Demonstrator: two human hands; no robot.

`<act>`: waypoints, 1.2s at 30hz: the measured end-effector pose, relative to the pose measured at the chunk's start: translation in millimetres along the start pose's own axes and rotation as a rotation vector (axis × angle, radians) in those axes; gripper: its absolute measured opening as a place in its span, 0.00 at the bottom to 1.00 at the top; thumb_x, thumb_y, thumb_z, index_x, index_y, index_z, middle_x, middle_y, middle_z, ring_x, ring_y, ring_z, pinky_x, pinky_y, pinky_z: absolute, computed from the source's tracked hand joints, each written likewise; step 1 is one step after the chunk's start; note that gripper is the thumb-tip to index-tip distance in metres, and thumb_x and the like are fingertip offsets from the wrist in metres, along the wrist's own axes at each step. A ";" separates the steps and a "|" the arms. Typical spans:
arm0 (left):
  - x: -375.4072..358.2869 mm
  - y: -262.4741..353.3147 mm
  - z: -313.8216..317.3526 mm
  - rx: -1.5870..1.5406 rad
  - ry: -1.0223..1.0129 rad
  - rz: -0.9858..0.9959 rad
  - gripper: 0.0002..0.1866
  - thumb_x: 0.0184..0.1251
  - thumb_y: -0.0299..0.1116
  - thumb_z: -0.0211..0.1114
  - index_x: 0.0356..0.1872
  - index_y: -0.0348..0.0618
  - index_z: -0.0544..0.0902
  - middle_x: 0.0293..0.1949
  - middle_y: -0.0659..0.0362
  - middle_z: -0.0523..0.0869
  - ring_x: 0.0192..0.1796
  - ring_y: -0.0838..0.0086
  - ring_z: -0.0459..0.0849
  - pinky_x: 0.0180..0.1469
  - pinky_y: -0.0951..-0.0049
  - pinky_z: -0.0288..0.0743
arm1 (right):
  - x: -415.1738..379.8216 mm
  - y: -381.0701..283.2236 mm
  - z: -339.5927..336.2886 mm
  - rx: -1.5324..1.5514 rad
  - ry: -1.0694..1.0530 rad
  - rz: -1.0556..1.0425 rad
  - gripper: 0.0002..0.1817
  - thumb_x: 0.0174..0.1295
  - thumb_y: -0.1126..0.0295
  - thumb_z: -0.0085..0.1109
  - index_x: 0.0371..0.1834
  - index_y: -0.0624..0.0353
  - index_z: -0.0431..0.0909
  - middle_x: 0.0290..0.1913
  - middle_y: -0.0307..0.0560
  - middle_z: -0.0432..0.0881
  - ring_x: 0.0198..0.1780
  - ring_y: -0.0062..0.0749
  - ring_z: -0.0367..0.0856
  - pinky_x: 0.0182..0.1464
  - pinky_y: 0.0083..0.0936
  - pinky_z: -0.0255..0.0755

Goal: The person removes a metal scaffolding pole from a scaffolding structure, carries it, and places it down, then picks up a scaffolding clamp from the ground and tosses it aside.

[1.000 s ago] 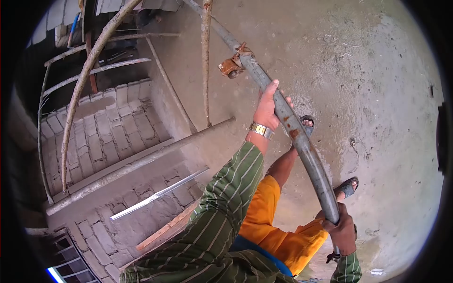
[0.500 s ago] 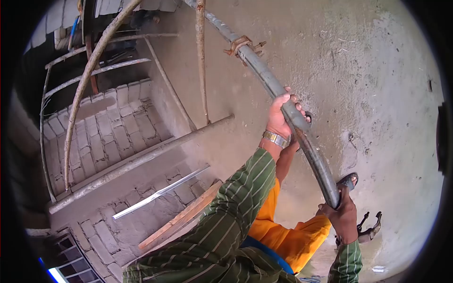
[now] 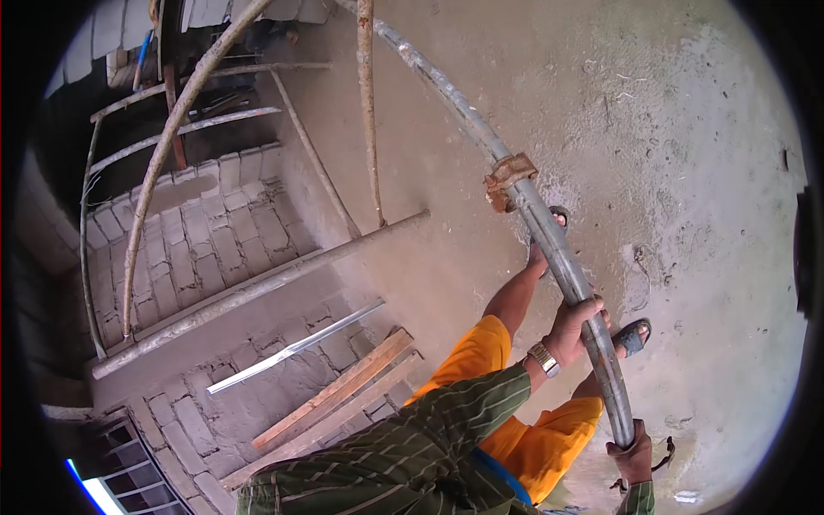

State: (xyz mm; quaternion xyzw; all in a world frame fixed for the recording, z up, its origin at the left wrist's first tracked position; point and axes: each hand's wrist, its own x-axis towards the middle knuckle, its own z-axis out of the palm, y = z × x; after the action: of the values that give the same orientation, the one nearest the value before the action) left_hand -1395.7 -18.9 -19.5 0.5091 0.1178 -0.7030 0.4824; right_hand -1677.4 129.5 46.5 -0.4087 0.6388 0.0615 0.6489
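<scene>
A long grey metal pipe runs from the top of the view down to my hands. Around its upper part sits a rusty clamp. My left hand, with a wristwatch on its wrist, is wrapped round the pipe's lower part. Below it, my right hand grips the pipe at its near end. Just beside the right hand, a dark curved metal piece lies partly hidden on the floor.
Scaffold poles stand and cross at the left, in front of a block wall. Wooden planks and a shiny metal strip lie at lower left. My sandalled foot is on the wet grey floor.
The pipe and its clamp have shifted down and right, towards me, and the clamp shows a different side. Both hands are lower in view, still on the pipe.
</scene>
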 end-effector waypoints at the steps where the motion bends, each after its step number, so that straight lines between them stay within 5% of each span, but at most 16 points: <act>1: 1.1 -1.9 5.2 -0.007 0.009 -0.006 0.18 0.57 0.29 0.66 0.46 0.48 0.69 0.34 0.62 0.76 0.36 0.71 0.80 0.42 0.64 0.78 | 0.0 -1.3 -2.3 0.002 0.026 -0.009 0.26 0.38 0.70 0.71 0.43 0.61 0.70 0.27 0.51 0.78 0.28 0.41 0.78 0.35 0.34 0.73; 21: 11.4 -12.8 -29.5 0.066 0.044 -0.089 0.10 0.63 0.33 0.66 0.41 0.52 0.73 0.34 0.64 0.76 0.40 0.69 0.79 0.48 0.62 0.75 | 19.2 18.1 16.4 0.035 -0.014 -0.051 0.28 0.42 0.64 0.76 0.43 0.59 0.71 0.32 0.54 0.80 0.34 0.50 0.80 0.38 0.38 0.72; 36: 12.7 -12.1 -34.6 0.040 0.051 -0.110 0.10 0.62 0.35 0.66 0.40 0.51 0.74 0.33 0.64 0.75 0.38 0.70 0.79 0.46 0.62 0.75 | 43.1 17.9 10.7 0.325 -0.199 0.044 0.29 0.49 0.67 0.71 0.56 0.59 0.71 0.34 0.44 0.80 0.36 0.31 0.78 0.42 0.28 0.72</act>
State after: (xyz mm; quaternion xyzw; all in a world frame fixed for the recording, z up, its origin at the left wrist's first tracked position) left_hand -1384.7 2.9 -49.6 0.5293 0.1438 -0.7175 0.4295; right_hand -1672.3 128.7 -1.1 -0.2763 0.5818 0.0120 0.7649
